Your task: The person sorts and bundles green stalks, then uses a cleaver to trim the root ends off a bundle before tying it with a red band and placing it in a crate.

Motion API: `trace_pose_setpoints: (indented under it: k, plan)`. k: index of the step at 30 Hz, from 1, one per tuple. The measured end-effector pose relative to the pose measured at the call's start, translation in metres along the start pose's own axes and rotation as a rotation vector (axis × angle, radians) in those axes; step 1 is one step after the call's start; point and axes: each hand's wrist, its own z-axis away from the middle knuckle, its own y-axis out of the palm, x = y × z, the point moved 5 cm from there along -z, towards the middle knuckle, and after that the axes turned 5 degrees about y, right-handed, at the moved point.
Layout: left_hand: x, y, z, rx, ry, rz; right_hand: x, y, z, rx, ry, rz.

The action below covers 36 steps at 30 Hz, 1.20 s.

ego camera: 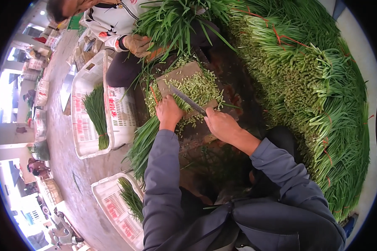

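My right hand is closed round the handle of a knife; its long metal blade points up and left over a board. My left hand presses on a bunch of green leafy stalks, perhaps garlic chives, whose leaves trail down past my left forearm. The stalk ends under that hand are mostly hidden. Many short cut stem pieces lie on the board and around it. An orange-red tie shows just above my left hand.
Across from me, a person's gloved hand is beside another leafy bunch. White plastic crates with bunches in them stand at left. A tall pile of tied bunches fills the right side.
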Motion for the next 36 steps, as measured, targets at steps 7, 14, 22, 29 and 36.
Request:
trace_pose_setpoints:
  k: [7, 14, 22, 29, 36]
  plan:
    - [-0.003, -0.001, -0.006, -0.004, 0.032, 0.003, 0.003, 0.027, -0.049, 0.034, 0.012, -0.072]
    - [0.016, 0.016, -0.004, -0.027, 0.063, 0.023, 0.004, 0.037, -0.041, 0.133, 0.060, -0.056]
    - [0.007, 0.010, -0.006, -0.040, 0.073, 0.047, 0.000, 0.077, -0.086, 0.003, 0.008, -0.087]
    - [0.017, -0.028, 0.045, -0.176, 0.051, 0.120, -0.024, 0.063, -0.094, -0.012, 0.149, -0.087]
    - [0.046, -0.104, 0.183, -0.590, -0.004, 0.457, 0.017, 0.008, -0.039, -0.157, -0.090, 0.030]
